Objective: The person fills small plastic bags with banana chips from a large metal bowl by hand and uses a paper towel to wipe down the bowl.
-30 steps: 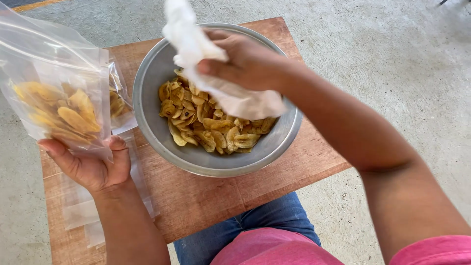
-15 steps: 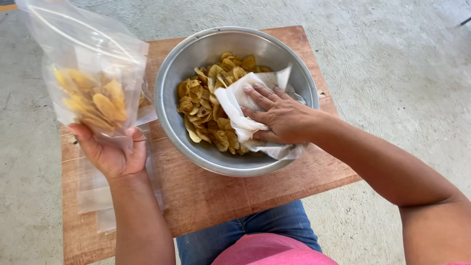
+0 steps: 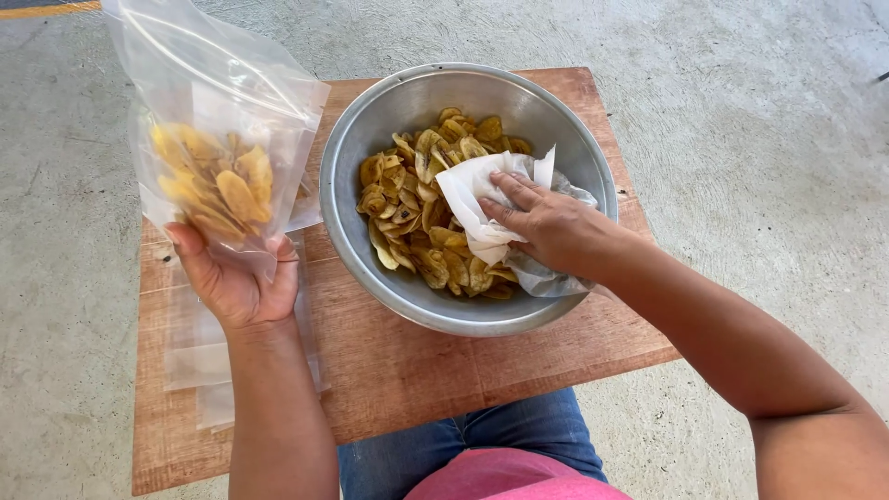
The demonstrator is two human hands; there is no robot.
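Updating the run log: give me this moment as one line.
left hand: holds clear bag of chips | right hand: presses white paper onto chips in metal bowl | wooden table: spare bags

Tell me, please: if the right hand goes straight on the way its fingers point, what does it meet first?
The right hand points toward the upper left, its fingers on the white paper. Just beyond the paper it would probably meet the chips, then the metal bowl wall.
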